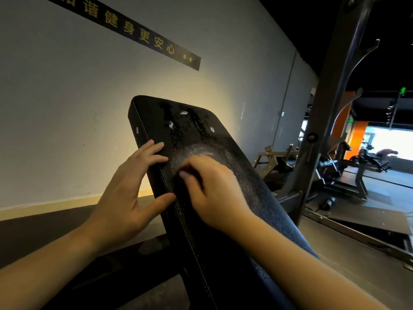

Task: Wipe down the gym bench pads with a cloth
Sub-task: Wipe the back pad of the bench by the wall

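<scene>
Black pad [201, 135] (one), left hand [127, 193], right hand [214, 191] touching.

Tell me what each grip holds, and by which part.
The left grip holds the bench pad by its left edge. The right grip is blurred; whether it holds a cloth cannot be told.
</scene>
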Demonstrator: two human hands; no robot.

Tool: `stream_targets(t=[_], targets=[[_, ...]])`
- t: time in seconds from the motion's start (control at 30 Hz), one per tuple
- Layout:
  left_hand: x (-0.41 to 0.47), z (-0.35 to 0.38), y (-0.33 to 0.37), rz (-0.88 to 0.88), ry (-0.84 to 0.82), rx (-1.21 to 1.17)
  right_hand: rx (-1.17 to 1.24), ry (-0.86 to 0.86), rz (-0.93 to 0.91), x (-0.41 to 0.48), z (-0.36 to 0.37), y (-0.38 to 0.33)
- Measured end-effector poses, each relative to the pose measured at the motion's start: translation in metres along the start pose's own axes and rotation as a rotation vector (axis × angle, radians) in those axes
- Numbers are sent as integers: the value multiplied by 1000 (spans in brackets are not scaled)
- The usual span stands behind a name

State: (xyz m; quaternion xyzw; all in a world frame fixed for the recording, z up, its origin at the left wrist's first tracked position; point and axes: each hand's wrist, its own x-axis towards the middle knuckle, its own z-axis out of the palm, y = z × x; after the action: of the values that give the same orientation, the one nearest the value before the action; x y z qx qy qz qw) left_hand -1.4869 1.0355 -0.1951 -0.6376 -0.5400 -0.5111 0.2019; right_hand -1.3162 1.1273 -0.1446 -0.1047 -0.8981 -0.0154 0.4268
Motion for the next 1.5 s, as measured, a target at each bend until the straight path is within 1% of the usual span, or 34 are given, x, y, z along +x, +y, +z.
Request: stream_targets(t=[0.03, 0.07, 0.13, 0.17, 0.23, 0.3, 0.37, 0.43, 0.53, 0.57, 0.6, 0.67, 0.73, 0.77, 0.8, 0.87, 0.93, 1.0, 1.1, 1.17, 1.2, 1.27, 1.37, 1.43, 1.5], targets=[[-1, 0, 0, -2, 2, -10, -5, 21, 4, -19, -8, 11], [-1, 1, 1, -4, 7, -21, -61, 42, 50, -31, -16, 29], [-1, 4, 2, 2, 23, -32, -267, 45, 227, -32, -30, 77], [0, 5, 2, 2, 31, -28, -365, 17, 332, -23, -34, 99], [2, 7, 3, -4, 44, -18, -447, -32, 488, 3, -32, 123], [3, 8, 3, 0, 42, -10, -453, 2, 518, 31, -19, 119], [2, 7, 3, 2, 28, -8, -396, 63, 456, 47, -4, 92], [1, 5, 3, -5, 17, -2, -256, 49, 324, 33, 1, 53], [0, 4, 5, -8, 5, -4, -39, -31, 27, -34, -19, 11], [-1, 4, 6, -16, 10, -16, -8, -51, -24, -57, -27, 14], [-1, 5, 7, -23, 15, -26, -11, -42, -24, -75, -34, 26], [-1, 7, 9, -25, 24, -37, -141, 10, 114, -84, -48, 71], [-1, 7, 9, -19, 34, -36, -309, 14, 330, -67, -52, 117], [-1, 7, 9, -12, 36, -28, -352, 16, 423, -51, -49, 134], [0, 7, 8, -7, 36, -16, -372, 24, 490, -32, -44, 144], [1, 7, 6, 2, 37, -1, -354, 57, 537, 10, -26, 143], [3, 8, 5, 7, 43, -1, -284, 95, 491, 46, -5, 116], [4, 8, 5, 4, 53, -7, -193, 97, 348, 57, 10, 70], [2, 6, 6, 6, 34, -12, -35, 56, 41, 15, 5, 8], [-1, 4, 4, 1, 20, -20, 48, -9, -86, -29, -12, 1], [-2, 4, 5, -5, 22, -32, 40, -13, -101, -47, -19, 13], [-2, 5, 7, -10, 31, -51, -61, 18, -4, -59, -34, 55], [0, 9, 6, 4, 45, -34, -310, 19, 300, -26, -37, 117], [2, 9, 5, 17, 47, -4, -388, 20, 457, 17, -24, 132], [3, 8, 3, 34, 37, 36, -372, 62, 514, 60, -5, 119]])
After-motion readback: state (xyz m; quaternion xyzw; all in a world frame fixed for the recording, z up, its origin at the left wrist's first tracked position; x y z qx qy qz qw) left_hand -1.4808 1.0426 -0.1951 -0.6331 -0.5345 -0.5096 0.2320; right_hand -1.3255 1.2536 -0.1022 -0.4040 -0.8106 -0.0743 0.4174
